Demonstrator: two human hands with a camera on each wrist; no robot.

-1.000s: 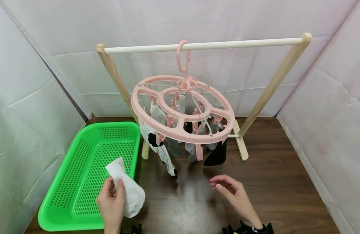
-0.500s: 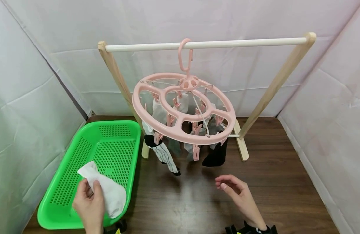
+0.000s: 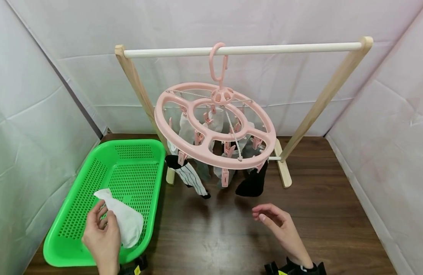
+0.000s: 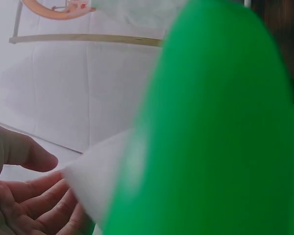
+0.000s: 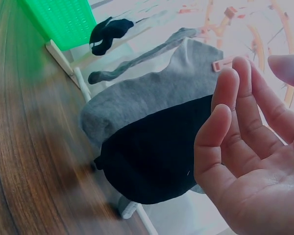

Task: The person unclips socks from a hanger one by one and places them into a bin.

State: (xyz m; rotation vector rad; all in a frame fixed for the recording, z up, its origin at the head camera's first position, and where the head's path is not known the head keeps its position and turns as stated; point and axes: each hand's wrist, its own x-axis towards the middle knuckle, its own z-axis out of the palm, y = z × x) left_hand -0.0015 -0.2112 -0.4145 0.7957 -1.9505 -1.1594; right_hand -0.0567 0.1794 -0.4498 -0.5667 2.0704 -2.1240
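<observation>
Over the green basket, my left hand has its thumb spread from its fingers. A white sock is beside the fingertips, over the basket; in the left wrist view the sock's corner is close to the fingers, without the thumb on it. My right hand holds nothing, fingers loosely bent, in front of the pink clip hanger. Socks hang from the hanger's clips: a striped one at the left, a black one at the right and a grey one.
The hanger hooks over the white rod of a wooden stand, whose right leg reaches the dark wooden tabletop. Pale fabric walls surround the setup. A front clip has nothing visible in it.
My left hand has moved left over the basket, and its thumb and fingers have parted from the white sock. The hanger has turned slightly. My right hand has hardly moved.
</observation>
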